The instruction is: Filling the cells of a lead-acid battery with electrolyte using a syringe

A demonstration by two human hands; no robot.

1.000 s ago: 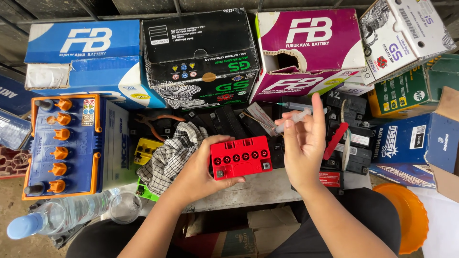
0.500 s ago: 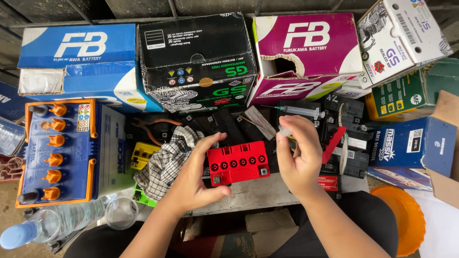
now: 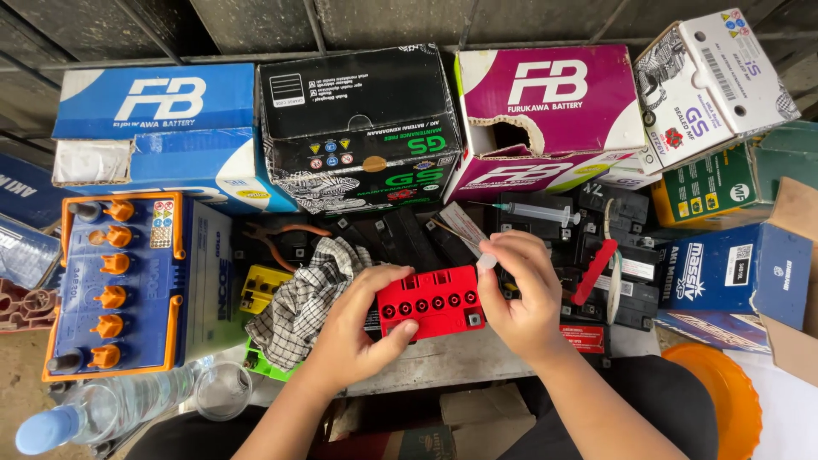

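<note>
Filling looked to be the step in hand: the red battery (image 3: 432, 301) sat on the counter (image 3: 452, 349), the left hand (image 3: 362, 328) clasping its near-left edge, the right hand (image 3: 515, 285) pinching a clear syringe (image 3: 486, 262) over the right-hand ports (a second syringe (image 3: 532, 211) lay behind). Next, I judged, the tip needed steady aim into one port.

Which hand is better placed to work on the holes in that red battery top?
Right hand: it holds a syringe at the red battery edge; left hand grips the battery.
</note>
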